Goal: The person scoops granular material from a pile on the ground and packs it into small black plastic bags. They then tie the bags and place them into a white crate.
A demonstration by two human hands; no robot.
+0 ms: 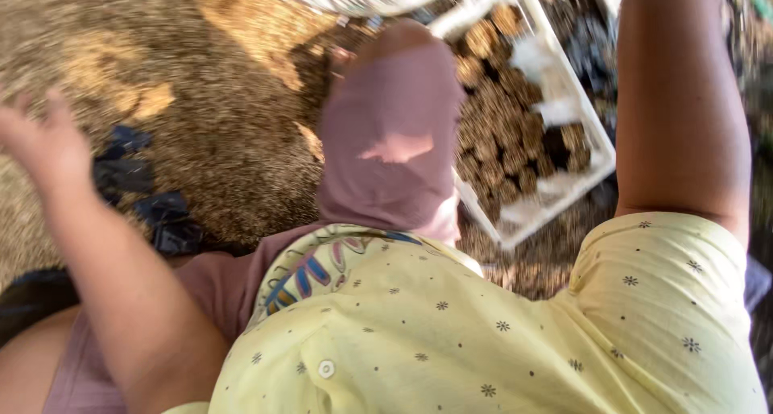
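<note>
Fingers of the left hand (40,140) are spread wide and hold nothing; the hand hangs over the ground covered with brown husk-like litter (217,124), near the left edge of the head view and close above some dark plastic scraps (137,180). The picture is blurred by motion, so small details are not sure.

On the other side, the right arm (680,116) goes up along the right edge and leaves the picture at the top. The right hand is out of view, so I cannot tell whether its fingers are wide, narrow or holding something.

Between the arms lies a white plastic crate (600,144) on the ground, toward the upper right. It is filled with brown, rough, round lumps (499,140), packed close together, with some white pieces among them. A knee in mauve cloth (394,140) covers the left side of the crate.

To work well here, I judge that the person should keep the body steady, bring the open hand slowly back over the crate, and take the lumps one by one, because they sit tight and look crumbly.
</note>
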